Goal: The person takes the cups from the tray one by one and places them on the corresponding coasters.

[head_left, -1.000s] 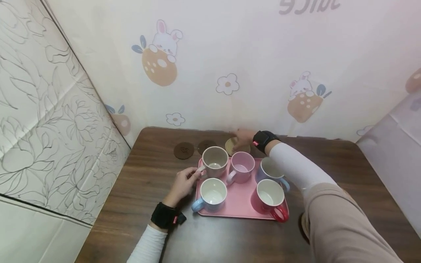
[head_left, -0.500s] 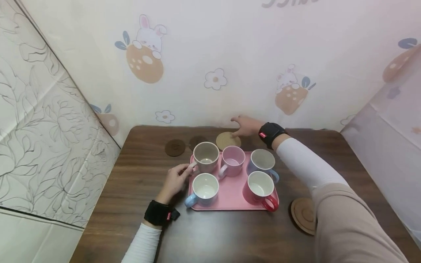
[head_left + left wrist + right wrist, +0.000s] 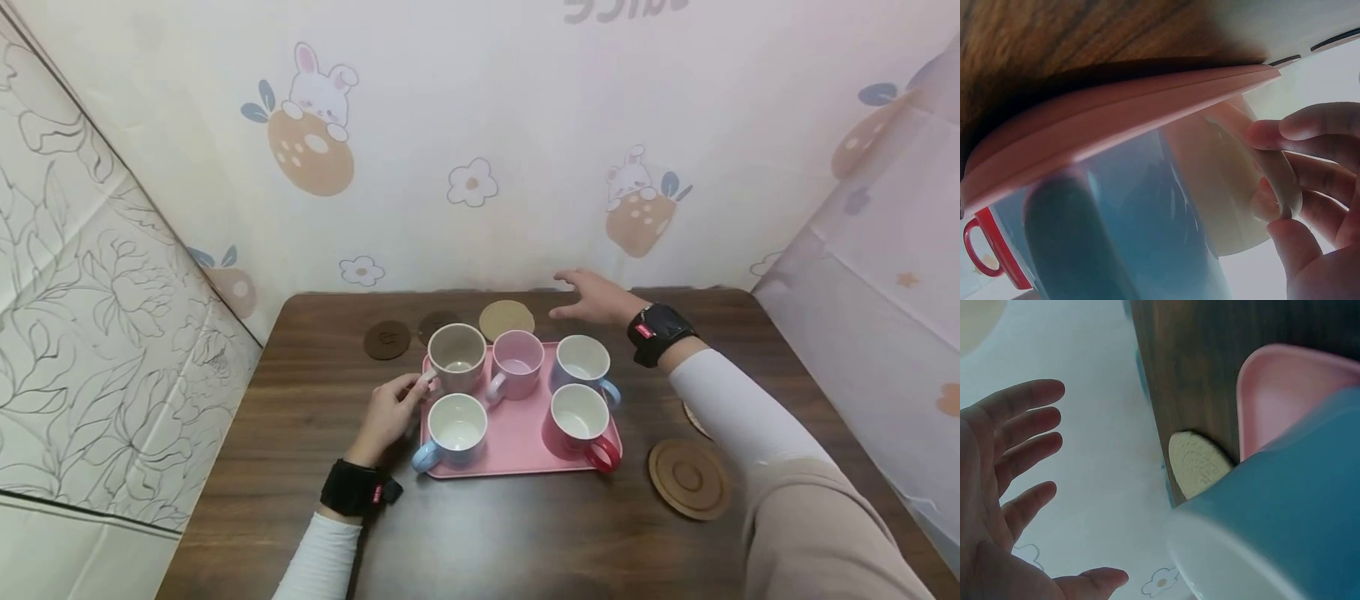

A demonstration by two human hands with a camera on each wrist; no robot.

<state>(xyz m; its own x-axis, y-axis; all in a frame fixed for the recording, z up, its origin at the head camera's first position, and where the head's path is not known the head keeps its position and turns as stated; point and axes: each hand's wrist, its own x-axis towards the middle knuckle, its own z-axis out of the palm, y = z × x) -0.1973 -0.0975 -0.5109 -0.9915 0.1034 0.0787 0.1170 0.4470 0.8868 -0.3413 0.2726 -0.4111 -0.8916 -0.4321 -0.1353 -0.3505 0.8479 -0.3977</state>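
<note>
Beige mug (image 3: 457,357) sits at the far-left corner of the pink tray (image 3: 525,446), right at the tray's edge. Left hand (image 3: 388,412) pinches its handle, fingers curled round it, seen close in the left wrist view (image 3: 1285,187). Bare table (image 3: 315,433) lies left of the tray on that side.

Right hand (image 3: 596,297) hovers over the table's far edge, fingers spread, holding nothing (image 3: 1010,475). Woven coaster (image 3: 507,320) lies flat to its left, just behind the tray.

Crowding the mug: pink mug (image 3: 516,364) just beside it, light-blue-handled mug (image 3: 453,429) in front. Blue mug (image 3: 583,367) and red mug (image 3: 579,420) fill the right half. Two dark coasters (image 3: 387,340) lie near the far-left corner. Brown round coaster (image 3: 689,478) lies right of the tray.
</note>
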